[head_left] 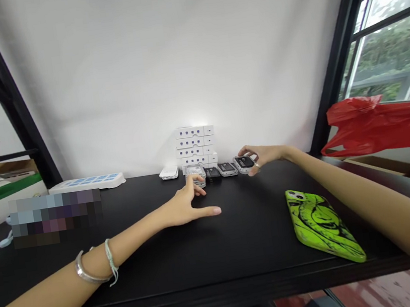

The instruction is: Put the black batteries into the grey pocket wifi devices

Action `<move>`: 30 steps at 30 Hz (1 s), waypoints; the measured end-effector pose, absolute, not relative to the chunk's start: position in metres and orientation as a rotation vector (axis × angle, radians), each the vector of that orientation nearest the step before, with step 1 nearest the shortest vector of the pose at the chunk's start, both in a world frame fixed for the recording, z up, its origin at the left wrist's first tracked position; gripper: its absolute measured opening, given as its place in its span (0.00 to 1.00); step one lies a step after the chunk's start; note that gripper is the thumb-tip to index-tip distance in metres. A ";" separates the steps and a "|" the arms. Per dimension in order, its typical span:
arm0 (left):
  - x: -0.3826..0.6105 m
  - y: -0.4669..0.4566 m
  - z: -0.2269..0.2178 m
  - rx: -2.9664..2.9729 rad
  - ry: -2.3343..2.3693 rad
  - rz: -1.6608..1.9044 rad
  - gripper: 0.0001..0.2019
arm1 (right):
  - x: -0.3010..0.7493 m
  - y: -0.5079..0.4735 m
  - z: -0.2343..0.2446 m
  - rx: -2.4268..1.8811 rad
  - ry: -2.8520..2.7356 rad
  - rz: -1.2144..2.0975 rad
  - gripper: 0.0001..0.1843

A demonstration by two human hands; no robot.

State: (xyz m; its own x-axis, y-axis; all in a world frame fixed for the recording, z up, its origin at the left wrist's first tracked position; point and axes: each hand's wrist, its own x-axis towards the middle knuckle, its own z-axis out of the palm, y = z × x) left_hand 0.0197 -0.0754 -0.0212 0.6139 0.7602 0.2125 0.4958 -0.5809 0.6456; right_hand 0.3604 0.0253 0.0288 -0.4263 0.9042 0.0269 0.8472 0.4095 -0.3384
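Bare forearms (100, 254) reach in from both lower corners over a black counter (241, 250), the left wrist wearing one silver bangle (86, 271) and one pale braided bracelet (110, 261). Four small rectangular devices (217, 171) sit in a row towards the back of the counter, three with grey casings and one black; any markings on them are too small to read. The left hand (185, 207) is spread wide, thumb stretched well away from the fingers, with its fingertips (197, 187) over the leftmost grey device (194, 174), not closed on it. The right hand (262, 156), wearing one ring (257, 165), pinches the rightmost device (243, 164), grey with a black face, between thumb and fingers. Just behind the row stands a stack of white boxes (195, 147), five layers high. Nearer the right arm lies one phone in a neon-green patterned case (324, 225), back up and angled. Farther left sits one white power strip (87, 183) with blue switches.
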 end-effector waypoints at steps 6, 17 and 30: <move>0.020 -0.073 -0.020 2.337 0.997 0.774 0.32 | 0.331 0.058 0.025 -1.571 -2.451 0.432 0.47; 0.029 0.002 0.016 2.437 1.603 0.761 0.14 | 0.319 0.040 0.030 -1.482 -2.492 0.435 0.48; 0.024 0.017 0.031 2.405 1.861 0.332 0.16 | 0.268 0.027 0.020 -1.289 -2.718 0.055 0.35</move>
